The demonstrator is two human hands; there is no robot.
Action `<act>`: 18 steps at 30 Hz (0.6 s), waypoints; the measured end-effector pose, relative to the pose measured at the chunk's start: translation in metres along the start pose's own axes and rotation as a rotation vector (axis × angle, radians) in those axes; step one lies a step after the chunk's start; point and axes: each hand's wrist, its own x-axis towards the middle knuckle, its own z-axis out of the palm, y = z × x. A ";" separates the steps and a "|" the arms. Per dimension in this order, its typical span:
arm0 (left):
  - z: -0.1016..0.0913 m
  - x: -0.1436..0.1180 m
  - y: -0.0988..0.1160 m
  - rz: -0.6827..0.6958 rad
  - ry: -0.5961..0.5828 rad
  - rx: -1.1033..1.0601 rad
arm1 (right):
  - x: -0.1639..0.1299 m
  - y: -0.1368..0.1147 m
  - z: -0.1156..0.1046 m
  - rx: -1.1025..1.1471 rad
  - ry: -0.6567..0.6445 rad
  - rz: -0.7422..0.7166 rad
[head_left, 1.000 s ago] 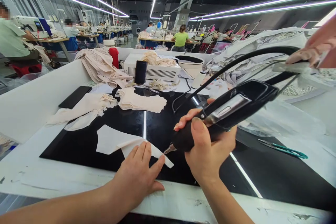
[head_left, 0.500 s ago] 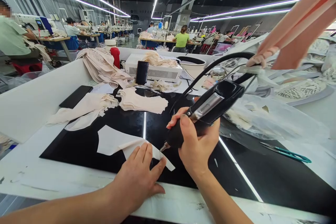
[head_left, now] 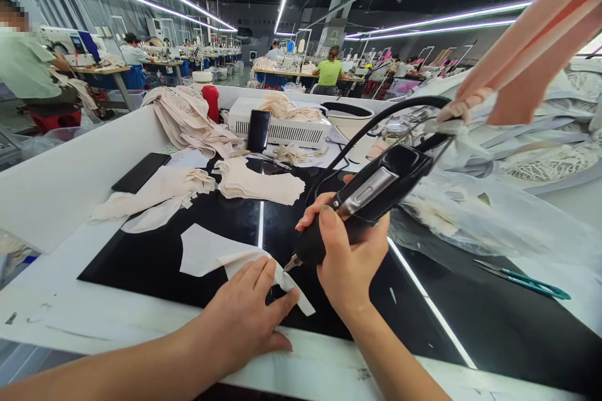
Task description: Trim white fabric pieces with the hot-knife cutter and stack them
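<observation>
My left hand (head_left: 247, 316) lies flat on a pale cut fabric piece (head_left: 211, 255), pinning its folded corner to the black glossy work surface (head_left: 155, 257). My right hand (head_left: 345, 260) is wrapped around a black corded hand tool (head_left: 367, 194). The tool's metal tip touches the fabric edge just beyond my left fingertips. Its thick black cable (head_left: 390, 114) arcs up and to the right.
Stacks of cream fabric pieces (head_left: 256, 183) and a dark phone (head_left: 140, 172) lie further back. A white box machine (head_left: 282, 128) and a red bottle (head_left: 211, 102) stand behind. Teal-handled scissors (head_left: 522, 279) lie at the right. Another person's hand (head_left: 465, 103) reaches in at the upper right over plastic-wrapped goods.
My right hand has brought the tool leftward and down, so its tip now meets the fabric. The other person's hand has moved left toward the cable. My left hand stays put.
</observation>
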 end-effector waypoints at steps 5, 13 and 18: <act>-0.006 -0.003 -0.005 0.032 -0.016 -0.038 | 0.001 -0.001 0.002 0.017 0.016 -0.011; -0.003 -0.001 -0.006 0.031 -0.038 -0.053 | 0.005 0.010 0.008 0.025 -0.014 -0.048; -0.011 -0.001 -0.007 0.021 -0.021 -0.079 | 0.005 0.008 0.009 -0.008 -0.002 -0.035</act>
